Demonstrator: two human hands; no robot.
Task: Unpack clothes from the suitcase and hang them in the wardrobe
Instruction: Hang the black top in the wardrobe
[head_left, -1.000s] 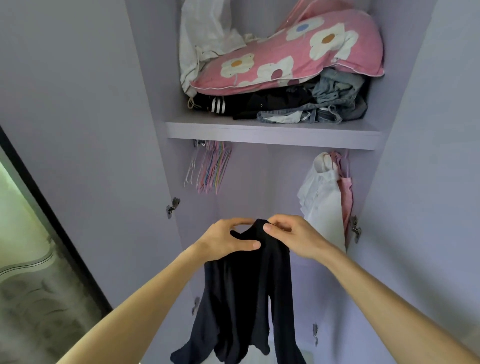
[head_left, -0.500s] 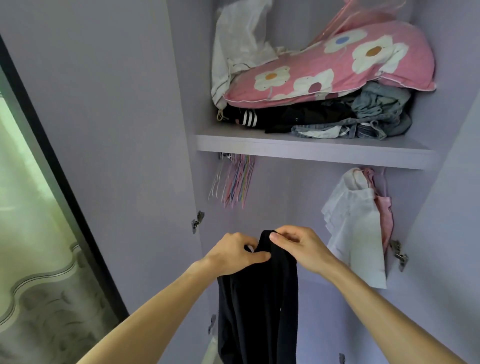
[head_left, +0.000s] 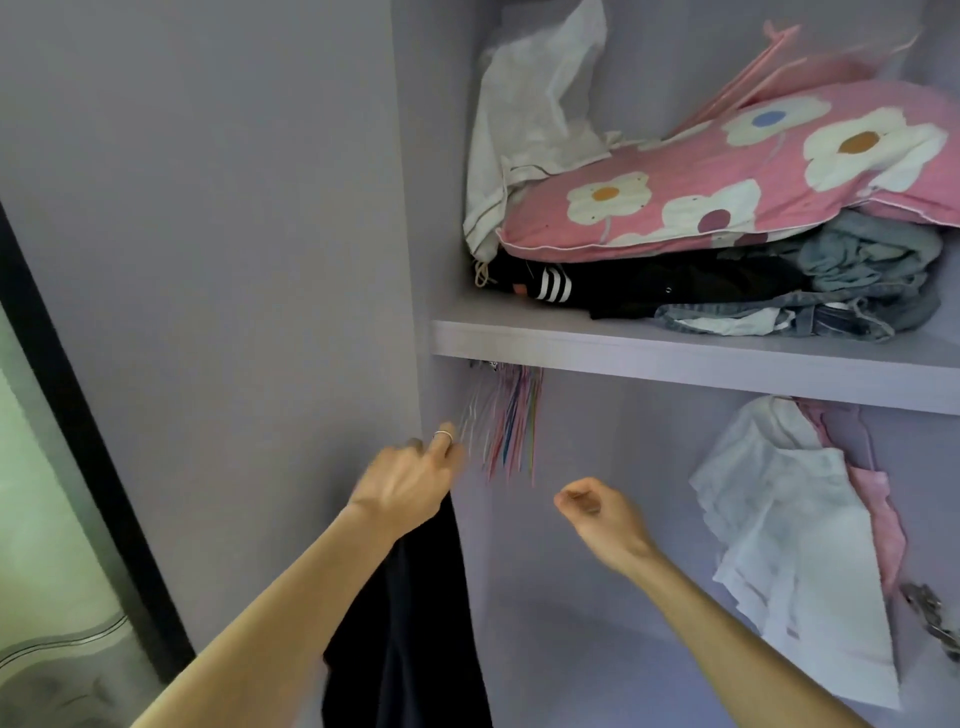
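Left hand (head_left: 410, 483) gripped the black garment (head_left: 410, 623) just below the hangers (head_left: 511, 421), right hand (head_left: 597, 512) curled empty; I judged hanging undone.

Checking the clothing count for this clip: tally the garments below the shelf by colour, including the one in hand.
White: 1, the white top hanging on the right
Pink: 1, the pink garment hanging behind it
Black: 1, the black garment held by the left hand
Total: 3
The bunched hangers are too blurred to count.
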